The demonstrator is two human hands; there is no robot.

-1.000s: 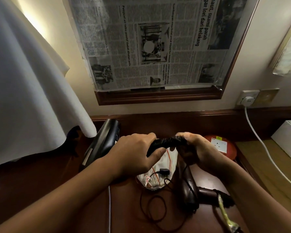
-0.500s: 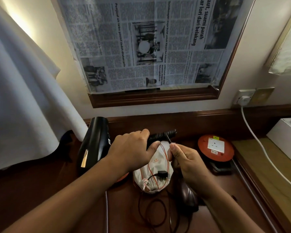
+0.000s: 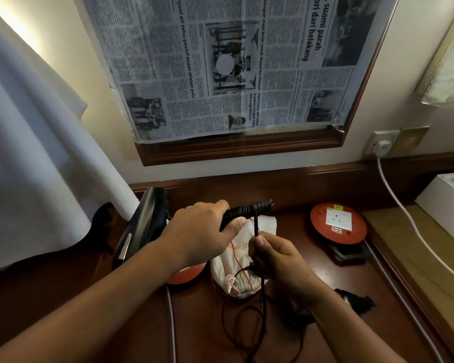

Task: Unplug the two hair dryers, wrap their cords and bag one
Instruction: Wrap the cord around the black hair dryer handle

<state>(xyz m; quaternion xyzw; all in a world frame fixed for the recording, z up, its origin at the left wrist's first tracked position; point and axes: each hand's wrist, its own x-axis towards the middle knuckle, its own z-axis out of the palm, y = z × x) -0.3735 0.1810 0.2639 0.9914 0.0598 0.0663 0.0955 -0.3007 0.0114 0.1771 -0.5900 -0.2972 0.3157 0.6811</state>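
My left hand grips the handle of a black hair dryer, whose barrel points down to the left above the desk. The ribbed cord end of the handle sticks out to the right of my fingers. My right hand pinches the black cord just below that end; the rest of the cord hangs in loose loops on the desk. A white drawstring bag lies under my hands. A second dark hair dryer lies mostly hidden behind my right forearm.
A red cable reel with a white socket sits at right; another red reel shows under my left wrist. A white cable runs from the wall socket. White cloth hangs at left. A white box is at far right.
My right hand left the handle's end and slid down along the cord, drawing it taut. The view shifted, and the hair dryer's barrel is more exposed at left.
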